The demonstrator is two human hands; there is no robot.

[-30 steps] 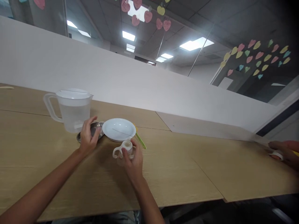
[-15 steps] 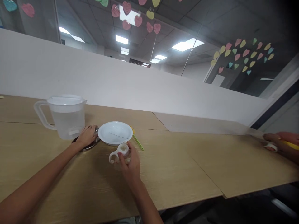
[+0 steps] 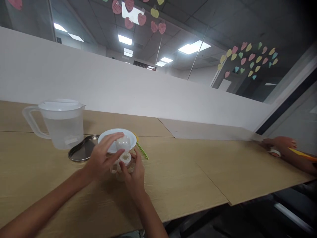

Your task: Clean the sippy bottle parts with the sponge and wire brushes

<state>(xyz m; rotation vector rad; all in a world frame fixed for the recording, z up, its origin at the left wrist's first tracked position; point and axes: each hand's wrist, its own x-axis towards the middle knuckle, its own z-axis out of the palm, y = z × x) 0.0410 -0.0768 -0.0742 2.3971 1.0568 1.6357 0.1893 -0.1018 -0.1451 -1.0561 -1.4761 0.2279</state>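
My left hand (image 3: 100, 158) pinches a translucent domed cap (image 3: 123, 143) between thumb and fingers. Just below it, my right hand (image 3: 135, 173) grips a baby bottle (image 3: 125, 159) by its white collar; one side handle shows and the lower body is partly covered by my fingers. The cap is right above the bottle's top; whether the two touch, I cannot tell. Behind them sits a white bowl (image 3: 105, 138), partly hidden by the cap and my left hand. To the left, a kidney-shaped metal tray (image 3: 83, 150) lies on the table.
A lidded clear pitcher (image 3: 64, 127) holding water stands at the left. A green-handled brush (image 3: 142, 150) with a yellow end leans by the bowl. Another person's arm (image 3: 284, 150) rests at the table's far right. A white wall (image 3: 119, 89) borders the table (image 3: 183, 178) at the back.
My left hand has come from the metal tray to above the bottle, now with the domed cap in it. My right hand still holds the bottle. The view has shifted slightly.
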